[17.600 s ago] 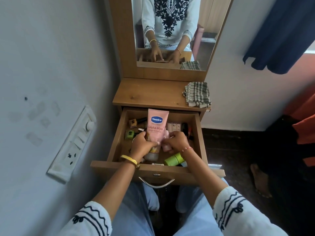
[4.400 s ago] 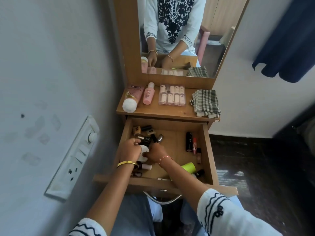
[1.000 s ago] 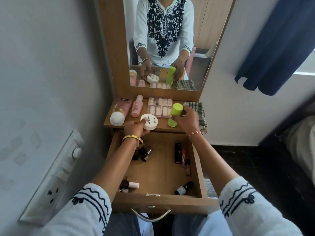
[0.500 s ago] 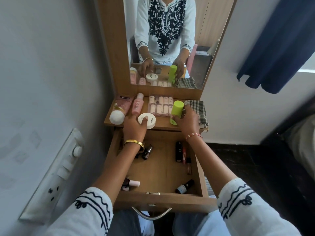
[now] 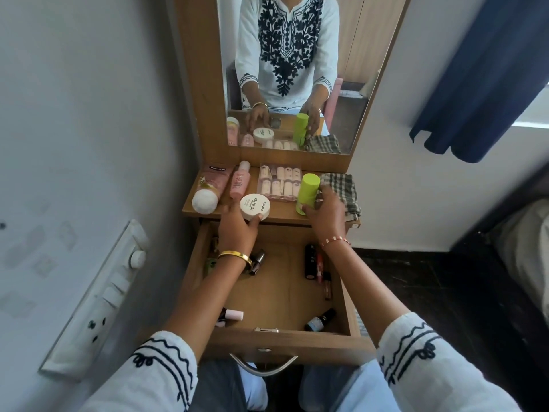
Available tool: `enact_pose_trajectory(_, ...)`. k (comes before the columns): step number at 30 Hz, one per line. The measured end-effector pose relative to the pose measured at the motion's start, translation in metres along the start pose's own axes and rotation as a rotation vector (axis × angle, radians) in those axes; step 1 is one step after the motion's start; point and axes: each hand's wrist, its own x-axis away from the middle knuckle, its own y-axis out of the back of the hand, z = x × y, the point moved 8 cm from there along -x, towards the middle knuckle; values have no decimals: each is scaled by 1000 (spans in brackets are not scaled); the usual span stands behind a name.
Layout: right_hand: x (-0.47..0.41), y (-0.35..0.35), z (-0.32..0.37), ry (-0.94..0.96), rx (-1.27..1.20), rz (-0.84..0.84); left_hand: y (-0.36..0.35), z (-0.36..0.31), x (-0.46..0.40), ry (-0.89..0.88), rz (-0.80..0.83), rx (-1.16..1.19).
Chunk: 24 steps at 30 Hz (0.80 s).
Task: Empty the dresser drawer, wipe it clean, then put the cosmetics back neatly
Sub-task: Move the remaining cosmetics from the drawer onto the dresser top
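Your left hand (image 5: 237, 230), just left of centre frame, grips the white round jar (image 5: 255, 206) by its near edge, thumb and fingers curled round it; the jar sits at the front edge of the dresser shelf (image 5: 279, 215), directly above your knuckles. Your right hand (image 5: 325, 214), right of centre, has its fingers curled round the lime green bottle (image 5: 308, 193), which stands upright on the shelf just left of that hand and beside the checked cloth (image 5: 341, 188). Behind the jar lie a pink tube (image 5: 209, 188), a pink bottle (image 5: 240, 184) and a clear nail-tip box (image 5: 279, 182). The open drawer (image 5: 276, 346) fills the lower centre, below both wrists, holding several small bottles (image 5: 320, 320) scattered along its sides.
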Motion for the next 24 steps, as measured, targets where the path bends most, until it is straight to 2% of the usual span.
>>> enact_pose_trajectory(5,29,12,2,6,-112,-172,10,1,21,-62,-67,66)
enact_pose_trajectory(7,44,6,-2,0,-169,-170,17,6,34,-68,-90,90)
enact_pose_trajectory(11,67,-36,-16,-39,-173,30,17,42,53,76,-47,144)
enact_pose_trajectory(17,78,-109,-40,-115,70,379,-8,84,54,359,154,233)
enact_pose_trajectory(24,71,-143,-41,-131,169,489,-17,100,55,480,243,282)
